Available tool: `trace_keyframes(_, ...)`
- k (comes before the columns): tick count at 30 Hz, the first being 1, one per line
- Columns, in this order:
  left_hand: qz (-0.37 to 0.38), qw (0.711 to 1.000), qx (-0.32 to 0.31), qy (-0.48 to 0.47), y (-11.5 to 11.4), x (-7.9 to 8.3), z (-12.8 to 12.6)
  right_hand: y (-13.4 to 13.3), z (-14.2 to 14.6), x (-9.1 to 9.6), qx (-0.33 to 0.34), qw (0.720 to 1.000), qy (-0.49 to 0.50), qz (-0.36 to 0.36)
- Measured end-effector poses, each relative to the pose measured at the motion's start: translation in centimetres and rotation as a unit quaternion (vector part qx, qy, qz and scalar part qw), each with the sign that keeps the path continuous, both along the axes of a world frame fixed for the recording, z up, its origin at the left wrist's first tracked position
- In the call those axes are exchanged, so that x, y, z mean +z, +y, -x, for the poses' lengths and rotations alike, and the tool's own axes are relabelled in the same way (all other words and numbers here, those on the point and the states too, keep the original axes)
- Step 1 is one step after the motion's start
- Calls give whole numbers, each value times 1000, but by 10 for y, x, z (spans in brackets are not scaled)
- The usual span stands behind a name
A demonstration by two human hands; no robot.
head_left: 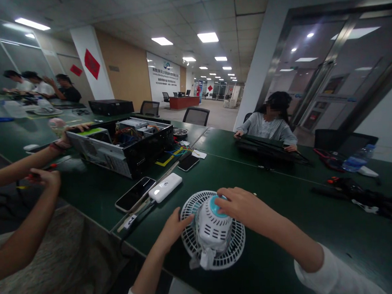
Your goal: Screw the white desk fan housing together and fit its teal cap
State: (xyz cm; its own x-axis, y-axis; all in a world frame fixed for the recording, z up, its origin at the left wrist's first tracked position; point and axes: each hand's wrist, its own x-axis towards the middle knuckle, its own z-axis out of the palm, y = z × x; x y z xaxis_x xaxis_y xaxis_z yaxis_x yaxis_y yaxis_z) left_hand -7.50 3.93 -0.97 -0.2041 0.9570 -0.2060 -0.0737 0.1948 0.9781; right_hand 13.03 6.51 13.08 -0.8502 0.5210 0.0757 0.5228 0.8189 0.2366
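Head view: the fan (215, 233) lies grille-down on the near table (266, 265), its housing apparently joined to the grille; what else is done or left cannot be told. The right hand (239, 205) curls bent fingers over the blue cap (213, 207), seemingly grasping it; the left hand (175, 228), half-spread, meets the fan's left side, its grip unclear.

A white fan (214, 229) with a turquoise cap (213, 206) lies grille-down on the green table (273, 271).
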Motion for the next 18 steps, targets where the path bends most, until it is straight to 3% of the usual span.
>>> trace_keyframes(4, 38, 992, -26, -114, -16, 0, -22, -16, -29, -10, -26, 999, 30, -12)
trace_keyframes(8, 4, 983, -7, -184, -40, -2, -63, -35, -77, -25, -57, 991, 121, -29)
trace_keyframes(11, -10, 974, -20, -226, -52, 5, -97, -52, -116, -34, -120, 968, 220, -27)
trace_keyframes(13, -34, 972, -23, -229, -55, 14, -119, -66, -143, -40, -173, 943, 284, -25)
trace_keyframes(15, -94, 983, -48, -150, -53, 25, -140, -82, -170, -46, -238, 907, 346, -25)
trace_keyframes(18, -146, 982, -93, -75, -41, 43, -173, -104, -204, -63, -359, 811, 463, 17)
